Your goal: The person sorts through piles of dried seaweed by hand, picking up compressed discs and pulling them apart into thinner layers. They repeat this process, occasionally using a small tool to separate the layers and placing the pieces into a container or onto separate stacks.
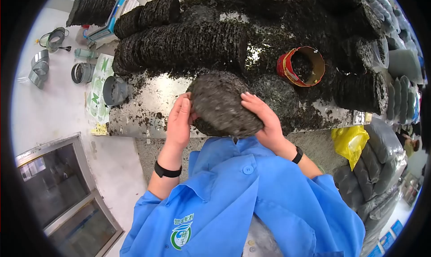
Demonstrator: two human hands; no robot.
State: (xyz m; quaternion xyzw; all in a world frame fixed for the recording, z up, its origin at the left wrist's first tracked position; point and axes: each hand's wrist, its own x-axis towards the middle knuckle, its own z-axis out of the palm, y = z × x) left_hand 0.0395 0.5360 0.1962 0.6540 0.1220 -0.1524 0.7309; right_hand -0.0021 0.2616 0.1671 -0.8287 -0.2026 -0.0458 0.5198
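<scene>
A round, flat dark sheet (pixel 226 103), slightly blurred, is held tilted between my two hands at the table's front edge. My left hand (pixel 181 118) grips its left rim, with the fingers partly behind it. On the right side, my right hand (pixel 265 115) holds the rim, fingers along the upper face. Beneath the sheet lies more dark material, mostly hidden. Behind it, a long row of stacked dark sheets (pixel 179 48) stands on edge. A red tub (pixel 284 67) with dark bits inside sits to the right.
Dark crumbs cover much of the metal table (pixel 152 97). A grey ring (pixel 115 91) stands at its left end, near a tape roll (pixel 82 73). More dark stacks (pixel 361 93) stand at the right. A yellow bag (pixel 350 142) and filled sacks (pixel 381 162) lie beyond the front right edge.
</scene>
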